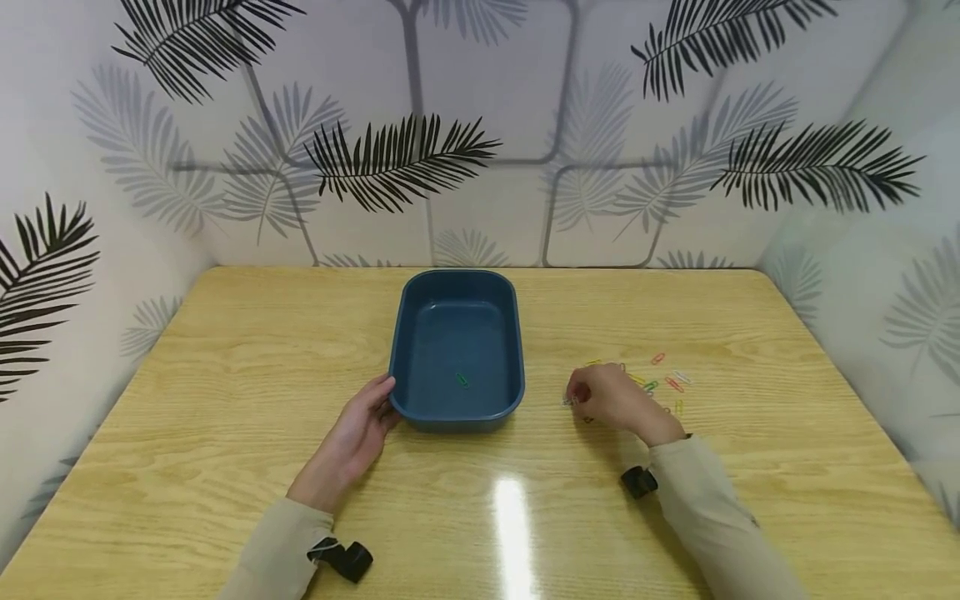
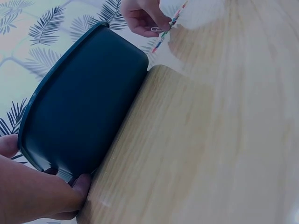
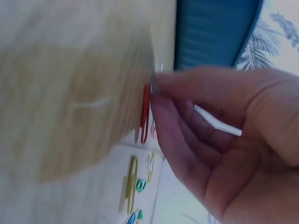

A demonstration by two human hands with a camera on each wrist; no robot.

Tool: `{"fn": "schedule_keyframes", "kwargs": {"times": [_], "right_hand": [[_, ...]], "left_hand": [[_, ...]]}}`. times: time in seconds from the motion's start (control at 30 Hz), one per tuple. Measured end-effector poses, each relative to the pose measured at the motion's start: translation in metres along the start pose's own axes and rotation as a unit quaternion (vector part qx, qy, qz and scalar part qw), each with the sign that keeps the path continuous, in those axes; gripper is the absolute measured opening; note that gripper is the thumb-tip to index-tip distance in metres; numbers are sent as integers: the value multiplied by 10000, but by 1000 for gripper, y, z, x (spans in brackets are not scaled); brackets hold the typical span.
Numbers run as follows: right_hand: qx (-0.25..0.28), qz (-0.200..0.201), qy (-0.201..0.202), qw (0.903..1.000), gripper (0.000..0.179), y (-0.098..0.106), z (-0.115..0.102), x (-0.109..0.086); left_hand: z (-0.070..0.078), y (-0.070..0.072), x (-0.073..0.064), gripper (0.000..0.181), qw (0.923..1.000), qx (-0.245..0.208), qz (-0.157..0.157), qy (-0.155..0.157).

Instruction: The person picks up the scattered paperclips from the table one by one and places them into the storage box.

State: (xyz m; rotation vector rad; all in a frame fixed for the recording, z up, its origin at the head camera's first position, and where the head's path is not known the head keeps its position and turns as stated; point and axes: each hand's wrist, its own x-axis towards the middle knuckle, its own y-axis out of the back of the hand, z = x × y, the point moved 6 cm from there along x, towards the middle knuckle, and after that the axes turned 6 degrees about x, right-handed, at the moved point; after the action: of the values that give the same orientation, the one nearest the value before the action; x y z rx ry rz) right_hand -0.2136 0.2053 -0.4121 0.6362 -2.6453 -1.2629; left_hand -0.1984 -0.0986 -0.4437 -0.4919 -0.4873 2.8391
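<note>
Right hand (image 1: 611, 396): thumb and fingertips are coming together on a small white paper clip (image 2: 156, 29) of thin bent wire, pinching it near the wood-grain tabletop (image 1: 262, 333). The clip is sitting to the right of the deep blue, round-cornered rectangular tray (image 1: 450, 350), apart from it; whether it is touching the table I cannot tell.

Left hand (image 1: 356, 429): curling round the tray's near-left corner, thumb at the rim.

Handling (judgement): the clip is probably weighing almost nothing, stiff yet springy, hardly fragile; its smooth wire may be slipping if caught by the very edge. The long sides are offering the better hold, fingertips flat across the loops. The tray is looking like smooth, rigid plastic, fairly light; its rim and corners are giving the firmest purchase.

Nearby: a red wire paper clip (image 3: 145, 102) is lying just beside the right fingertips, other coloured clips are scattering beyond, and one green paper clip (image 1: 462, 380) is resting inside the tray.

Markings: I am finding no readable brand, label or writing.
</note>
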Motion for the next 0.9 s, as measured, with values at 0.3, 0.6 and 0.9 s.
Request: {"fn": "schedule_keyframes", "kwargs": {"times": [0.3,0.6,0.9], "right_hand": [[454,-149,-81,9988,7,10,10,-2],[766,171,-470,9958,13,19,17,-1],[1239,774,-471,9881,17,38,2,11]], "left_hand": [[-3,-1,0,51,10000,-1,-46,9],[-6,2,-2,51,9999,-42,91,73],[-2,1,0,50,9999,35,114,-4]]}}
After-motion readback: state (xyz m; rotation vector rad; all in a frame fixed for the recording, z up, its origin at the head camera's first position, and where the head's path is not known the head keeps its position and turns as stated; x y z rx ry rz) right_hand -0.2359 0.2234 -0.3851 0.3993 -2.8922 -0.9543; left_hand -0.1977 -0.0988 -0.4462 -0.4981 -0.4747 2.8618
